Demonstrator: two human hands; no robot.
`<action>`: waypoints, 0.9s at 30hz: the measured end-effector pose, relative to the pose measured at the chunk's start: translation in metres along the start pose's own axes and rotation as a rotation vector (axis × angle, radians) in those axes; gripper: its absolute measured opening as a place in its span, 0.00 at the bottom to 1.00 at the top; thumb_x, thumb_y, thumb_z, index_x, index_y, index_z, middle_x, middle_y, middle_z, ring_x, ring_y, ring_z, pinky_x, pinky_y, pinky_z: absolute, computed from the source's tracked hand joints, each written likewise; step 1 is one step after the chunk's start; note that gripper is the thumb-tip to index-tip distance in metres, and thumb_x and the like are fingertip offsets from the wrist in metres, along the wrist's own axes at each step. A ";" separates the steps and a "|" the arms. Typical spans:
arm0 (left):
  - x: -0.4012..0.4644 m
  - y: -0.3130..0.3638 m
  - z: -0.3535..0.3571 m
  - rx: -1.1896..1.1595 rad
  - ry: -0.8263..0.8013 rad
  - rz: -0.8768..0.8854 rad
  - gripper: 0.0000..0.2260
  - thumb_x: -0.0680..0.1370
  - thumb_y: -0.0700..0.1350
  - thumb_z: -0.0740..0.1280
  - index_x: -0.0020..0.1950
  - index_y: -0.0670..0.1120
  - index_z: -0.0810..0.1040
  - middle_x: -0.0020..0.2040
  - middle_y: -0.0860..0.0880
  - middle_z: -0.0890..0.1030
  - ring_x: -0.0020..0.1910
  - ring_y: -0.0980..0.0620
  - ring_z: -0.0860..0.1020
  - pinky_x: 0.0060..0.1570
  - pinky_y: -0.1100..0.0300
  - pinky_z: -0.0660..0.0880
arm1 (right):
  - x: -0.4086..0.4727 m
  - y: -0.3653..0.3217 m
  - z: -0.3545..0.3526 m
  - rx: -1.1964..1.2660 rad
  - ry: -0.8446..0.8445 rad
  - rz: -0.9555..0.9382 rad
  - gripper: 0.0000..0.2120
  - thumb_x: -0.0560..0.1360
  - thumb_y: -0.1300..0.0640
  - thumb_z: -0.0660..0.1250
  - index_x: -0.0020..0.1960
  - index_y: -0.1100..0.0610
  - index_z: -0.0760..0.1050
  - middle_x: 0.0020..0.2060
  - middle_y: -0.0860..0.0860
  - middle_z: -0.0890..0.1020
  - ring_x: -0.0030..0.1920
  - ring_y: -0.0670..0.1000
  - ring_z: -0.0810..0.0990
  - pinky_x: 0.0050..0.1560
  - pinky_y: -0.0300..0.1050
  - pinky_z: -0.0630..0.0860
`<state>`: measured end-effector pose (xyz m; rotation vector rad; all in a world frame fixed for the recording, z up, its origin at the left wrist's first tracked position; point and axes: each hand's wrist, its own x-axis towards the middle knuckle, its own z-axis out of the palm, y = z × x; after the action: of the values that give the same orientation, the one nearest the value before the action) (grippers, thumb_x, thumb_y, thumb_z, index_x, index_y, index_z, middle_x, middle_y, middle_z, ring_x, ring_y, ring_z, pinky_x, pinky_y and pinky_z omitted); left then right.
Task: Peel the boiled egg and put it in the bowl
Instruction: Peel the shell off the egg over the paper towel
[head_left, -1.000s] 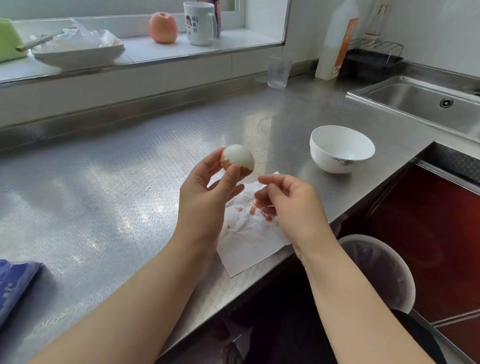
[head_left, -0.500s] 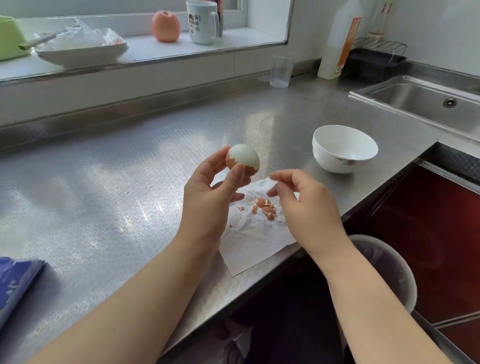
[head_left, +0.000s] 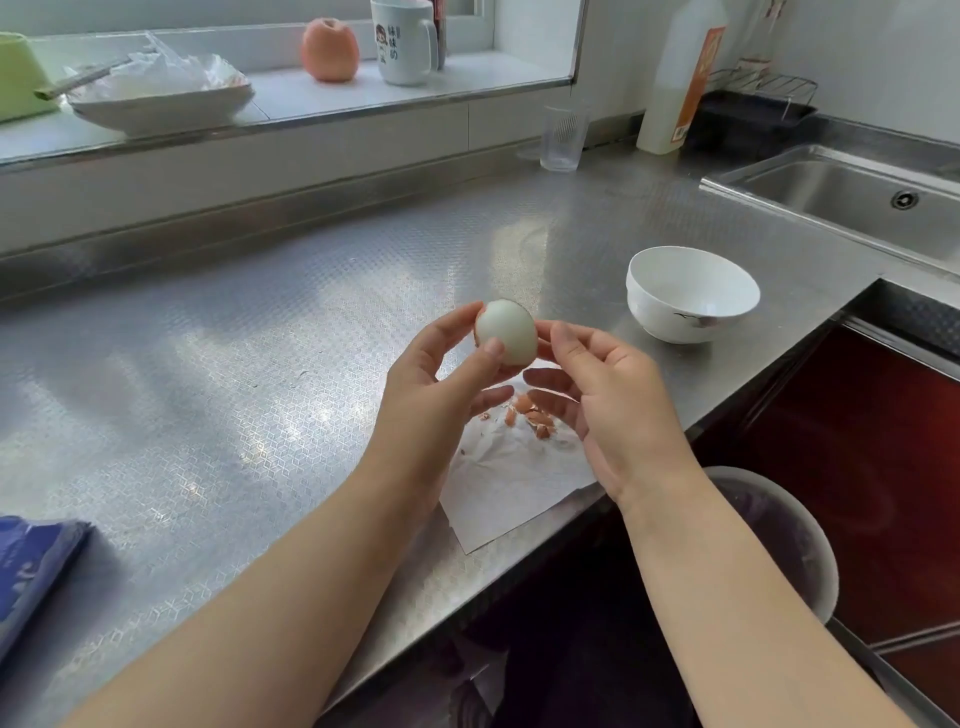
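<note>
Mostly peeled white boiled egg (head_left: 506, 331) gripped by left hand (head_left: 441, 384) between thumb and fingers, above white paper napkin (head_left: 511, 478) with brown shell bits (head_left: 530, 415). Right hand (head_left: 618, 410) pinching egg's right side. Empty white ceramic bowl (head_left: 692, 294) near, at right.

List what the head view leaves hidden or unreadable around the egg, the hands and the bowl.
- Egg, head view: its far and under side are turned away and covered by the left hand, so any remaining shell there is unseen.
- Right hand: its fingertips go behind the egg; contact unclear.
- Bowl: near inner wall hidden by its rim.
- Paper towel: partly covered by both hands.
</note>
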<state>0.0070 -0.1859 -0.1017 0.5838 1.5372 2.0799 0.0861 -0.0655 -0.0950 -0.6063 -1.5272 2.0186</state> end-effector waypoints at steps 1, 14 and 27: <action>0.000 0.001 0.001 -0.009 -0.007 -0.026 0.19 0.74 0.47 0.72 0.65 0.49 0.77 0.67 0.45 0.79 0.56 0.47 0.84 0.47 0.60 0.80 | 0.001 0.002 -0.001 -0.021 0.022 -0.035 0.07 0.76 0.54 0.68 0.47 0.55 0.83 0.43 0.51 0.86 0.39 0.48 0.84 0.38 0.39 0.78; 0.000 0.001 0.002 -0.146 -0.009 -0.072 0.21 0.73 0.42 0.75 0.65 0.42 0.77 0.63 0.39 0.80 0.51 0.48 0.86 0.48 0.60 0.80 | -0.012 0.013 0.004 -0.465 0.163 -0.488 0.06 0.73 0.55 0.72 0.50 0.52 0.83 0.44 0.46 0.83 0.39 0.39 0.81 0.41 0.27 0.73; -0.003 0.001 0.002 0.091 0.013 -0.017 0.16 0.76 0.46 0.73 0.64 0.50 0.78 0.57 0.48 0.84 0.46 0.52 0.86 0.39 0.64 0.79 | -0.008 0.017 0.006 -0.694 0.240 -0.576 0.04 0.79 0.57 0.63 0.46 0.55 0.75 0.39 0.49 0.80 0.37 0.45 0.79 0.37 0.35 0.73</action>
<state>0.0100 -0.1868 -0.1002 0.5893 1.6454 2.0136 0.0861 -0.0783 -0.1092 -0.5445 -1.9579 0.9420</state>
